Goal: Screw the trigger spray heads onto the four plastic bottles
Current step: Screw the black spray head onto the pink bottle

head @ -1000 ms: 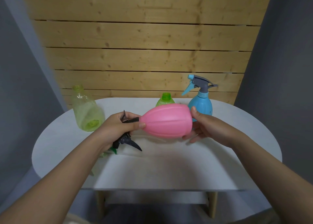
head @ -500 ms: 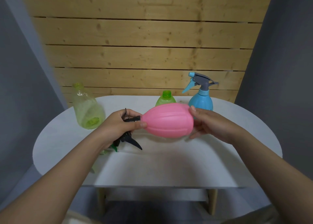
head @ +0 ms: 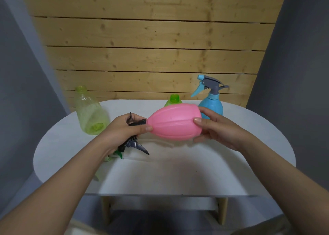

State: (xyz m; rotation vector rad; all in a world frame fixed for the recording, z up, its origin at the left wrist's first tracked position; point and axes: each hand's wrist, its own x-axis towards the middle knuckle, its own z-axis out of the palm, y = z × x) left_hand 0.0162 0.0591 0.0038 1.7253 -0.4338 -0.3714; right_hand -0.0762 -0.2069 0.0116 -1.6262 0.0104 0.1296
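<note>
A pink ribbed bottle lies on its side in the air above the white table, neck pointing left. My left hand grips a black trigger spray head at the bottle's neck. My right hand holds the bottle's base, thumb on top. At the back right stands a blue bottle with a grey and blue spray head on it. A green bottle with an open neck peeks out behind the pink one. A clear yellow-green bottle with an open neck stands at the back left.
A green spray part lies on the table under my left wrist, mostly hidden. A wooden slat wall rises behind the table, with grey walls on both sides. The table's front edge is near my forearms.
My right hand has shifted its hold round the pink bottle's base, thumb now on the near side. The left hand still holds the black spray head at the neck.
</note>
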